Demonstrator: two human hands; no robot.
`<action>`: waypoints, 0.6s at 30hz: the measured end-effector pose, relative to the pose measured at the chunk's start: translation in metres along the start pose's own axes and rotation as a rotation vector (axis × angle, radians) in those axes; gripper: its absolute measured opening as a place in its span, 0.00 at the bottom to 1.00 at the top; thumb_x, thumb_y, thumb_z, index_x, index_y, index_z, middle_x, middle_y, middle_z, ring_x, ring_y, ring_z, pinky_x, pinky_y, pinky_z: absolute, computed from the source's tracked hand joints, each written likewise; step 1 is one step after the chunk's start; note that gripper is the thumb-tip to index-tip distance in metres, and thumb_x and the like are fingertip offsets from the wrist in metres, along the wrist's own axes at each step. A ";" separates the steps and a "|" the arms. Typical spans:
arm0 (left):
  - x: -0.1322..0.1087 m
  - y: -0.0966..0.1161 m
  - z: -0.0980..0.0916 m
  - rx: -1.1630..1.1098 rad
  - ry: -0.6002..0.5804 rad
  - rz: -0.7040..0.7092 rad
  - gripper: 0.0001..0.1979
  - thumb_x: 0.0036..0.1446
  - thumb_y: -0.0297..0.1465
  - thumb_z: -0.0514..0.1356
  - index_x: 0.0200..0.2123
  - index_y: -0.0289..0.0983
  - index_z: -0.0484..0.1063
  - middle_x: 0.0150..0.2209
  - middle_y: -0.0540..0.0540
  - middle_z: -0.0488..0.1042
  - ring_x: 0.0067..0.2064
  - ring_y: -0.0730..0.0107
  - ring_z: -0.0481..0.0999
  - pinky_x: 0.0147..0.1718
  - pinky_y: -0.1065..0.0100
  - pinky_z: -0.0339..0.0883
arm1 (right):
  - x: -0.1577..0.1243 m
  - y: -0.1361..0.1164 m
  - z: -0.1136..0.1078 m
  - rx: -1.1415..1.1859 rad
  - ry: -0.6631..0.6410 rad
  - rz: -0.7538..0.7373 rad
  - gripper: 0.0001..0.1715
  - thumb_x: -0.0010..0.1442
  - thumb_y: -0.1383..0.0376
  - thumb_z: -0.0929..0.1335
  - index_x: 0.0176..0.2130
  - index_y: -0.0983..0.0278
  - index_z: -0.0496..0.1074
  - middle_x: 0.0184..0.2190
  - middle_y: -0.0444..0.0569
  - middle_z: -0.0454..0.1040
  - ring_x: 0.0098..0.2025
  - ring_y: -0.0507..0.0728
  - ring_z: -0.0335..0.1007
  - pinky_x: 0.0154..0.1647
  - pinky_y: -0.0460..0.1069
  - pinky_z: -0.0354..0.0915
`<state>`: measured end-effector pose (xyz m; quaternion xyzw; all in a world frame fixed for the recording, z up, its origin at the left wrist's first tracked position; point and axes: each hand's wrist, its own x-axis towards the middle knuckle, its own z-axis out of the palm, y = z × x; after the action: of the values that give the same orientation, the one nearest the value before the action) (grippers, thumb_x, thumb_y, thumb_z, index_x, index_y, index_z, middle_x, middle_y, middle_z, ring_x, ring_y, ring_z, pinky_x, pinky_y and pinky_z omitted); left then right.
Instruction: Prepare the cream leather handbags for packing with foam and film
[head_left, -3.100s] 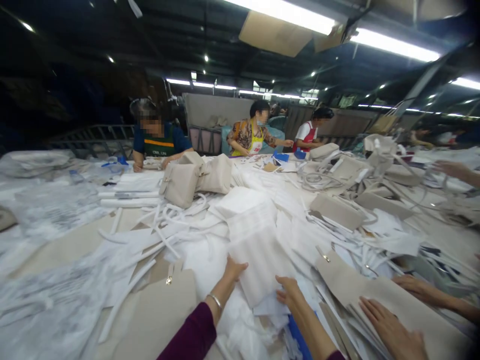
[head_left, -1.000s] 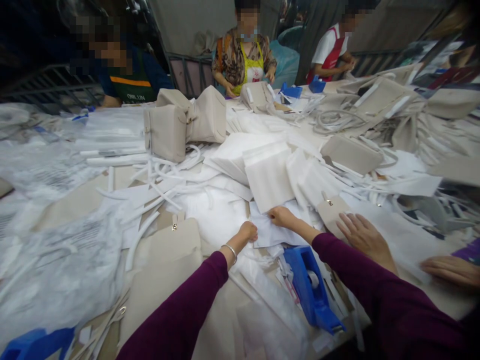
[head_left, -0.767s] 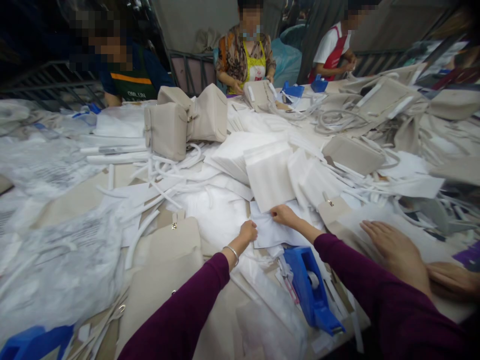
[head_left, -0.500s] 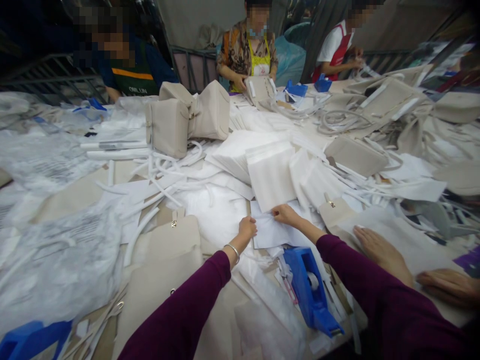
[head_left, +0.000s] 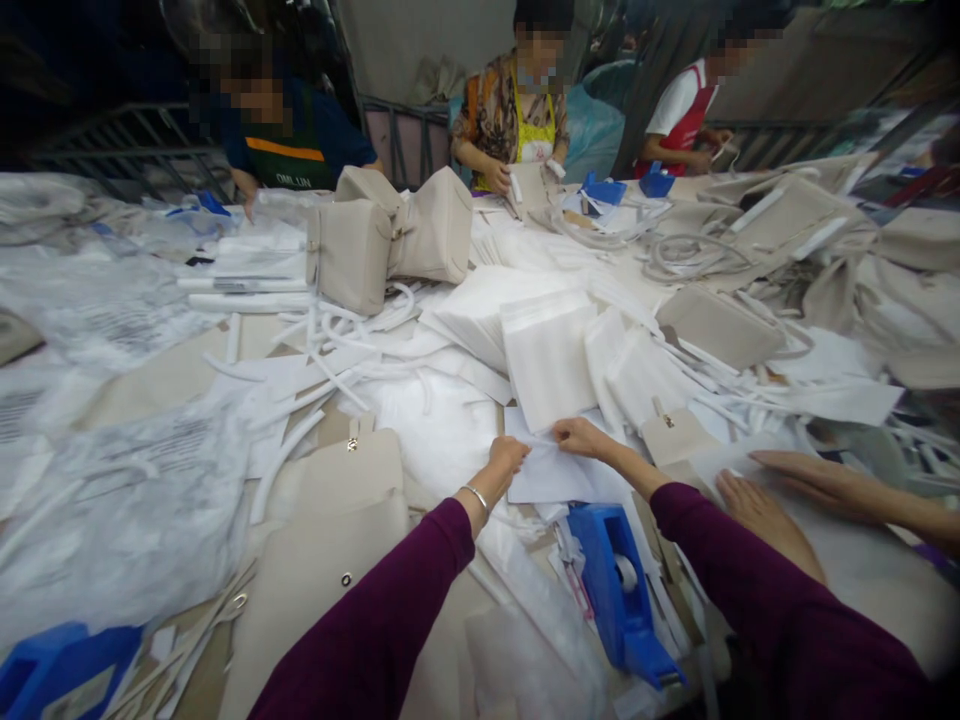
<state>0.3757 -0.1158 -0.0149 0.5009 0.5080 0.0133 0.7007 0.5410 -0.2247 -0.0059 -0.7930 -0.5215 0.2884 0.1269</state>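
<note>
— What have those two hands got hold of?
— A thin white sheet (head_left: 551, 478), lying on the heap mid-table (head_left: 161, 378), just beyond the blue tape dispenser (head_left: 611, 580). The left hand (head_left: 508, 458) is closed in a pinch on its left edge, and the right hand (head_left: 581, 437) is pinched narrow on its far edge
— Heavy?
— Feather-light, I'd say. It looks limp and easy to crease or tear, so fingertips at the edges or corners suit it best
— And around it?
— A squarish stack of white foam-like pads (head_left: 547, 355) just behind, soft and matte. A flat beige flap (head_left: 352, 480) with a metal clasp lies to the left, smooth and stiffer. A co-worker's hand (head_left: 757, 505) rests flat at the right
</note>
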 end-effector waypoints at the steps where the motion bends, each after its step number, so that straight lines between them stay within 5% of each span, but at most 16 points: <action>1: -0.001 0.001 -0.001 -0.009 0.020 0.008 0.09 0.46 0.24 0.63 0.26 0.36 0.63 0.22 0.53 0.64 0.23 0.78 0.63 0.21 0.75 0.54 | 0.000 0.000 0.000 0.003 -0.008 -0.002 0.06 0.42 0.70 0.63 0.22 0.66 0.69 0.21 0.45 0.69 0.27 0.52 0.61 0.28 0.45 0.53; 4: -0.004 0.005 -0.002 -0.039 0.053 0.004 0.10 0.47 0.25 0.63 0.29 0.36 0.62 0.23 0.53 0.64 0.25 0.77 0.64 0.23 0.75 0.57 | 0.000 -0.001 -0.001 0.005 -0.022 -0.001 0.04 0.41 0.70 0.63 0.22 0.66 0.68 0.22 0.44 0.69 0.27 0.53 0.61 0.29 0.45 0.53; 12: -0.034 0.013 0.002 -0.161 -0.113 -0.167 0.09 0.41 0.19 0.61 0.26 0.33 0.63 0.20 0.50 0.67 0.23 0.70 0.70 0.25 0.67 0.68 | -0.006 -0.003 -0.006 0.041 -0.077 0.002 0.10 0.43 0.71 0.63 0.28 0.65 0.72 0.27 0.45 0.74 0.30 0.54 0.66 0.34 0.46 0.60; 18: -0.080 0.006 -0.021 -0.220 -0.018 -0.016 0.09 0.41 0.21 0.61 0.27 0.34 0.65 0.21 0.52 0.67 0.24 0.73 0.69 0.23 0.72 0.66 | -0.016 -0.015 -0.009 0.069 -0.028 0.039 0.15 0.47 0.70 0.65 0.37 0.66 0.73 0.39 0.51 0.76 0.41 0.57 0.70 0.45 0.50 0.62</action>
<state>0.3249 -0.1406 0.0458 0.4168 0.5010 0.0588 0.7562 0.5304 -0.2319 0.0139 -0.7941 -0.4972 0.3196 0.1413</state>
